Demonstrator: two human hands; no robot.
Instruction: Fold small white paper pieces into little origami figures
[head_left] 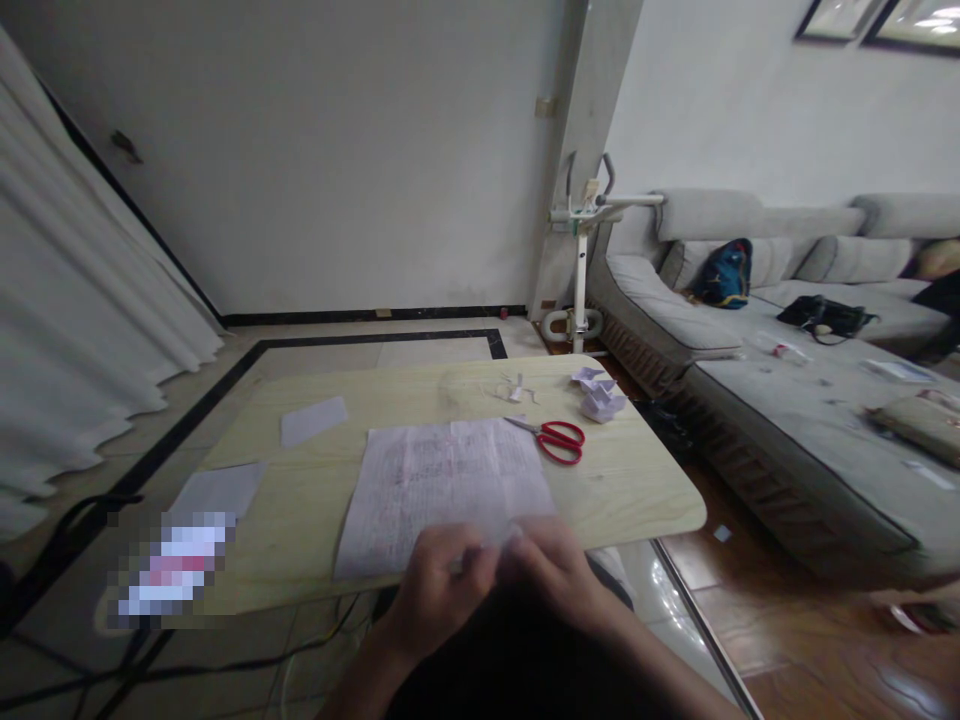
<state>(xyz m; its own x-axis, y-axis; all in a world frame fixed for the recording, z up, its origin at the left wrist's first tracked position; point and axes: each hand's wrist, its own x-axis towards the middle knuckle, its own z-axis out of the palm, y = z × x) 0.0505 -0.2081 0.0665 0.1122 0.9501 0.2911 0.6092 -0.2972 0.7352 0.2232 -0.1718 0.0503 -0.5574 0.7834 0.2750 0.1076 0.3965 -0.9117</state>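
Observation:
My left hand [448,575] and my right hand [559,570] are close together at the near edge of the table, both blurred, with their fingers curled in. Between the fingertips shows a small whitish piece of paper [514,534], mostly hidden by the fingers. Just beyond them a large printed sheet of paper [450,480] lies spread out with fold creases. Red-handled scissors [559,442] rest at its far right corner, blades pointing left. Folded paper shapes [602,400] sit at the far right of the table, and thin paper scraps [517,388] lie to their left.
On the left of the wooden table [630,500] are two blank paper pieces [313,421] [217,490] and a pixelated item [176,565]. A grey sofa [795,420] with bags stands at right, near a white exercise machine [581,260]. A curtain [90,280] hangs at left.

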